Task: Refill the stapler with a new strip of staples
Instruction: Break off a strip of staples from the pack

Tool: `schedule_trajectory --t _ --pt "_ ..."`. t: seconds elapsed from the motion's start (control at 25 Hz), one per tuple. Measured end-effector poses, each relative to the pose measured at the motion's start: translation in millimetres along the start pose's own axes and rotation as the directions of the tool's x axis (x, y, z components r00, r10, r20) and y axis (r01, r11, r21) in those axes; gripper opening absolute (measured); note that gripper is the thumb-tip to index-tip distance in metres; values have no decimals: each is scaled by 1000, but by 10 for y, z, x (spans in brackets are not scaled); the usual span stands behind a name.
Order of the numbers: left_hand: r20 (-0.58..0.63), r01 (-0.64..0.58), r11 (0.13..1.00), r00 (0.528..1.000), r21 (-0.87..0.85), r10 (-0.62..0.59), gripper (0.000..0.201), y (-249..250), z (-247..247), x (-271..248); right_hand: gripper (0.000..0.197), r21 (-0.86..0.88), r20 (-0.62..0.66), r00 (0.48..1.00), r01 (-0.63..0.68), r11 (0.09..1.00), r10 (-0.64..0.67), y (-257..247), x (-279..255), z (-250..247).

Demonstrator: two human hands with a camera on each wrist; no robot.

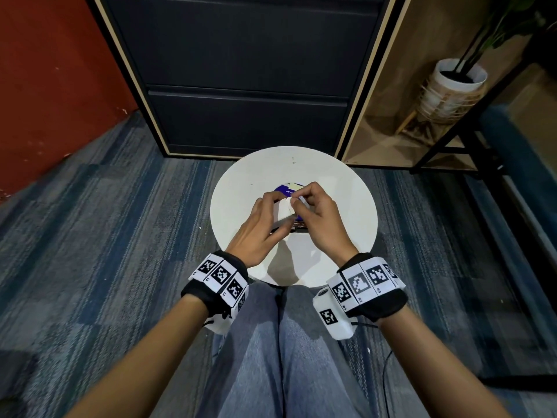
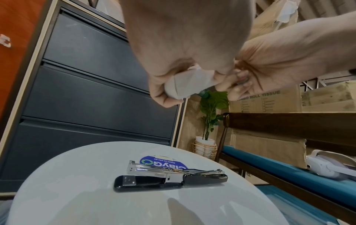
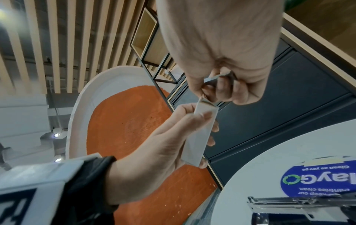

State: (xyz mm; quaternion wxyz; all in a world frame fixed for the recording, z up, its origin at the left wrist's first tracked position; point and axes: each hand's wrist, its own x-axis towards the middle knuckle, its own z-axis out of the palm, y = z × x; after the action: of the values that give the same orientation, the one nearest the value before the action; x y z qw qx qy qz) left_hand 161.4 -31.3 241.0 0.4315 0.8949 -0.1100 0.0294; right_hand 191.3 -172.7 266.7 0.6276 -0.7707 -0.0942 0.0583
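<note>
Above the round white table [image 1: 241,206] my left hand [image 1: 278,208] grips a small white staple box [image 1: 283,211], seen long and narrow in the right wrist view [image 3: 200,132]. My right hand [image 1: 301,197] is at the box's open far end and pinches a thin grey strip of staples [image 3: 213,78] between thumb and fingers. The black and chrome stapler [image 2: 169,178] lies opened flat on the table under my hands, its metal magazine rail exposed. In the head view my hands hide most of the stapler [image 1: 298,227].
A round blue sticker [image 2: 163,162] is stuck to the table behind the stapler. A dark drawer cabinet [image 1: 241,70] stands just beyond the table. A potted plant [image 1: 452,86] and a black-framed shelf are to the right. My knees touch the table's near edge.
</note>
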Motion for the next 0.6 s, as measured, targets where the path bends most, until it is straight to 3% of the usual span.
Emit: schedule_trajectory --t 0.36,0.6 --pt "76 32 999 997 18 -33 45 -47 -23 7 5 -81 42 999 -22 996 25 32 33 -53" --pt "75 9 999 997 -40 -6 41 -7 -14 30 13 -157 42 998 51 986 -45 36 -5 -30"
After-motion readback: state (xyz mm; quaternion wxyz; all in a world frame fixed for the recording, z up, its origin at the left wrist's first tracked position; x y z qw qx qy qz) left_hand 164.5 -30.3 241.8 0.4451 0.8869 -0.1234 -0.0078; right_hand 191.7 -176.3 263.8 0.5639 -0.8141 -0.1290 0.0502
